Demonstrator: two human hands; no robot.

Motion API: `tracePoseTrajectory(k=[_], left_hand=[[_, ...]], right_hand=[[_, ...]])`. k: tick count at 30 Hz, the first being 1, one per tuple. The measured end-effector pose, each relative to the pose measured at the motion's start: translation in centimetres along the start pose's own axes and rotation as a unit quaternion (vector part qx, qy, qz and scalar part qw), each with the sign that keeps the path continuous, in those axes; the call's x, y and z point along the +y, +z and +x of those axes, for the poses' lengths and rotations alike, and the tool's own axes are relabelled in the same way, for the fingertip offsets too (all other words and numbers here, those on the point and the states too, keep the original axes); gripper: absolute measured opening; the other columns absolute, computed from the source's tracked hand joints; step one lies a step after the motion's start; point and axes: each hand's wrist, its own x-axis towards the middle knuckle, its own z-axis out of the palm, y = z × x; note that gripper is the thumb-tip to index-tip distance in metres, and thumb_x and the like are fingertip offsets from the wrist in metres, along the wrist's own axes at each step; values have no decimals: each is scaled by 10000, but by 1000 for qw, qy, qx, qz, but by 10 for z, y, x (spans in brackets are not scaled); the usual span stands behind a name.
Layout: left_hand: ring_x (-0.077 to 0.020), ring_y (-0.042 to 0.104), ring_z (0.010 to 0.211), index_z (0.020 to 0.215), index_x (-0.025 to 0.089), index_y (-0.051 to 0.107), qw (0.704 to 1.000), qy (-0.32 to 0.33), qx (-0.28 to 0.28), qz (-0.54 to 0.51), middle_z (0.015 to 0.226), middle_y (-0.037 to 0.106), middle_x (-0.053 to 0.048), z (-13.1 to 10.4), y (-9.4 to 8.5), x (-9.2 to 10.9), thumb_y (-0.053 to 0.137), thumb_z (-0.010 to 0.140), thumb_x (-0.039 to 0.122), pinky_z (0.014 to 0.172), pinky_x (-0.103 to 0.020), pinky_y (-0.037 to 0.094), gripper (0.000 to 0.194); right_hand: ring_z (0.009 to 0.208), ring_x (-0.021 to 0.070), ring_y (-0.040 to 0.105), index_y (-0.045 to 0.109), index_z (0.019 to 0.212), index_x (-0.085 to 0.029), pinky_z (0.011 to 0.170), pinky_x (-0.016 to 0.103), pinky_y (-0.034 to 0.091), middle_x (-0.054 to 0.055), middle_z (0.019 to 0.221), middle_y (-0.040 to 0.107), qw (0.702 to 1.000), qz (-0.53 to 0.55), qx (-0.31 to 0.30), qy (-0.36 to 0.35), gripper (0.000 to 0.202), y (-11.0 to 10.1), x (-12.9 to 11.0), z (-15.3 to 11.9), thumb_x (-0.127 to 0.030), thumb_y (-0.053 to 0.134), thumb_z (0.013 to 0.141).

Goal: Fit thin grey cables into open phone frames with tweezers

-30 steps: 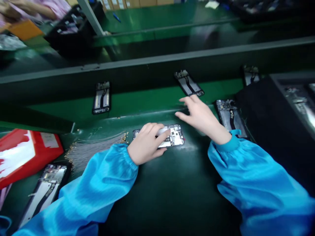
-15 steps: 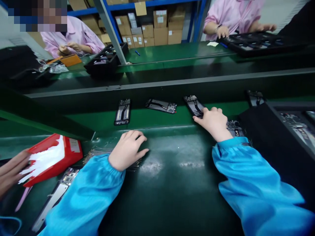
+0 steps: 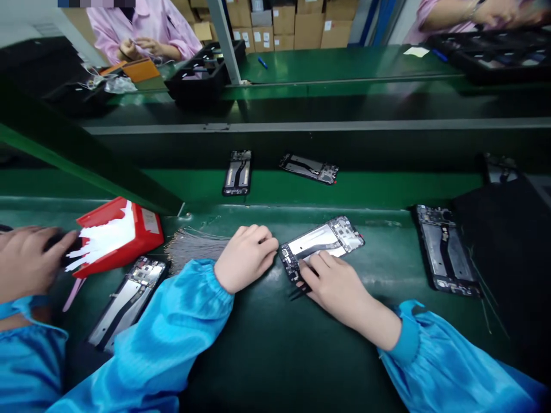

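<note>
An opened phone point(image 3: 344, 232) with its silvery inner plate and circuit boards exposed lies tilted on the green bench in front of me. My right hand point(image 3: 333, 284) has its fingers closed on the phone's near edge. A dark, pointed piece point(image 3: 299, 291) pokes out beneath those fingers; its kind is unclear. Just left of the phone, my left hand point(image 3: 247, 258) rests low with curled fingers; whatever they may pinch is hidden. Beside its wrist lies a bundle of thin wires point(image 3: 189, 244), partly covered by my sleeve.
Two opened phones point(image 3: 237, 173) point(image 3: 310, 167) lie on the far strip; another point(image 3: 447, 249) sits right, by a black box point(image 3: 495, 229). Left are a red bin point(image 3: 148, 226) of white strips, a phone point(image 3: 129, 301) and a co-worker's hand point(image 3: 30, 261). A green post point(image 3: 129, 166) slants across.
The phone under my right hand has come from the far strip onto the near bench. My left hand's fingers have curled in, close to it. The view has shifted.
</note>
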Motion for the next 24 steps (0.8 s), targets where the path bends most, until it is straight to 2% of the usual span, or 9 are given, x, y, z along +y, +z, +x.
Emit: tracePoseTrajectory(k=[4,7,9,11,14,17,24], left_hand=[[-158,474,718,825,169,553,999,15,38,-29,790,528,-34,5,18,21,357,892,241,645,-290,387,218],[-143,491,729,834,164,557,995,3,58,-75,793,532,-32,4,29,23,344,901,220,669,-266,420,230],[-130,511,757,863,161,561,992,-4,64,-112,849,541,-39,-1,31,20,348,895,186,692,-245,439,217],[-119,526,771,877,164,567,989,-6,73,-129,909,544,-46,-9,31,17,357,886,164,695,-232,449,211],[-119,525,760,834,161,577,988,-9,96,-118,894,555,-46,-21,29,17,391,871,160,683,-238,445,189],[-133,493,711,788,162,583,991,-23,110,-73,788,561,-33,-27,27,23,444,851,176,647,-266,413,154],[-142,438,670,743,159,587,993,-22,109,-32,689,539,-23,-23,27,28,471,823,184,619,-286,351,143]], right_hand=[[736,221,511,573,874,-151,613,353,441,82,779,566,998,67,-2,8,139,6,-1,4,-202,475,790],[769,213,498,542,833,-167,655,354,444,73,794,529,982,180,43,37,92,3,8,5,-171,476,769],[833,195,499,526,842,-184,714,344,444,68,864,510,946,303,95,70,96,-1,15,6,-158,442,804],[882,173,510,530,881,-200,772,335,437,61,921,506,895,414,135,94,133,-4,20,8,-185,399,857],[904,157,531,552,951,-219,812,332,433,48,938,532,851,498,138,97,171,-3,22,12,-239,394,889],[924,153,546,581,946,-229,821,317,440,38,959,568,844,516,112,90,132,2,18,13,-226,490,850],[835,148,586,603,901,-218,753,301,471,17,875,632,854,490,138,111,130,9,13,12,-168,573,785]])
